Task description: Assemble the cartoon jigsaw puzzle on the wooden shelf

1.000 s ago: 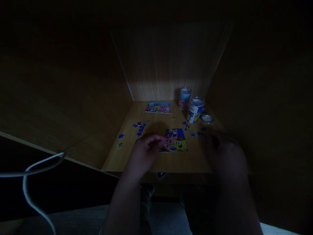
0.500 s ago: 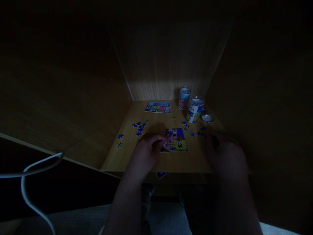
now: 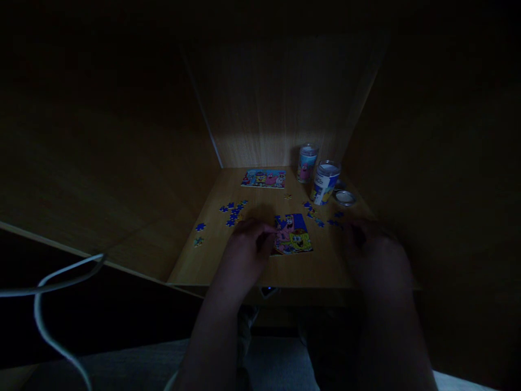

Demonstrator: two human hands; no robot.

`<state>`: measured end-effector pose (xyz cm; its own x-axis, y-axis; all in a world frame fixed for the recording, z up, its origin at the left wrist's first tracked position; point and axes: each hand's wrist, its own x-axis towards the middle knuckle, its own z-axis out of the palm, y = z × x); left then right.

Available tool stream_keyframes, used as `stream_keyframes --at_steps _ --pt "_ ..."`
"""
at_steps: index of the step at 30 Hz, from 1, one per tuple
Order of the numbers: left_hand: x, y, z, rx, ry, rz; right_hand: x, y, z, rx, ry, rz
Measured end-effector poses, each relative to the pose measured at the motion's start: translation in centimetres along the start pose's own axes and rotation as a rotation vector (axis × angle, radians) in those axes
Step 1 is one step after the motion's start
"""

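Note:
A partly joined jigsaw puzzle [image 3: 297,233] of yellow and pink cartoon figures lies in the middle of the wooden board. My left hand [image 3: 248,250] is at its left edge, thumb and forefinger pinched on a piece there; the fingers hide most of that piece. To the right, my right hand [image 3: 376,252] rests low in deep shadow with its fingers curled. Whatever it may hold is hidden. Just beyond it lie a few loose blue pieces [image 3: 336,222].
More blue pieces [image 3: 234,212] lie left of the puzzle. Behind stand a finished-looking cartoon picture [image 3: 264,178] lying flat, two clear-topped cans [image 3: 324,184] and a round lid [image 3: 345,197]. Wooden walls enclose the board. A white cable [image 3: 44,326] hangs at left.
The joined puzzle has turned slightly, its lower left edge shifting a little towards me. My left thumb and forefinger have moved slightly at its edge. My right hand has hardly moved.

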<state>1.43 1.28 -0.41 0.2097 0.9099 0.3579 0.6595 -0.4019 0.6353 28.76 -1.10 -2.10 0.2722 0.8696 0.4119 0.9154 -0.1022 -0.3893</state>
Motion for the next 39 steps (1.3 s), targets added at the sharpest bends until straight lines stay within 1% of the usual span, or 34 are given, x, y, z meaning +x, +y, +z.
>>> stream_keyframes --at_steps 4,9,17,20,23,25,27,28,31,33,39 --pt "-0.1 0.1 -0.2 -0.045 0.022 0.026 0.0 0.1 0.0 -0.008 -0.014 -0.005" --pt "-0.3 0.4 -0.3 -0.035 -0.013 0.088 0.1 0.1 0.1 -0.004 -0.016 -0.006" --pt "-0.9 -0.1 -1.1 0.141 0.000 0.152 0.0 0.1 0.0 0.008 -0.015 0.002" --pt "-1.0 -0.4 -1.1 0.124 -0.010 0.210 -0.1 0.0 -0.1 -0.001 0.022 -0.010" --pt "-1.0 -0.4 -1.1 0.119 -0.030 0.254 -0.4 -0.8 -0.1 0.055 0.101 -0.024" --pt "-0.9 -0.3 -1.2 0.136 -0.045 0.268 -0.6 -1.7 -0.1 0.166 0.122 -0.113" --pt "-1.0 -0.2 -1.2 0.153 -0.055 0.274 -0.7 -2.8 0.2 0.288 0.083 -0.247" --pt "-1.0 -0.2 -1.2 0.155 -0.058 0.278 -0.7 -3.2 0.4 0.315 0.028 -0.308" --pt "-1.1 -0.3 -1.1 0.155 -0.076 0.288 -0.8 -3.8 1.1 0.308 -0.102 -0.410" --pt "-1.1 -0.4 -1.0 0.161 -0.092 0.286 -0.7 -3.8 1.5 0.294 -0.133 -0.425" --pt "-1.1 -0.5 -0.9 0.163 -0.102 0.269 -0.7 -3.5 1.6 0.286 -0.150 -0.409"
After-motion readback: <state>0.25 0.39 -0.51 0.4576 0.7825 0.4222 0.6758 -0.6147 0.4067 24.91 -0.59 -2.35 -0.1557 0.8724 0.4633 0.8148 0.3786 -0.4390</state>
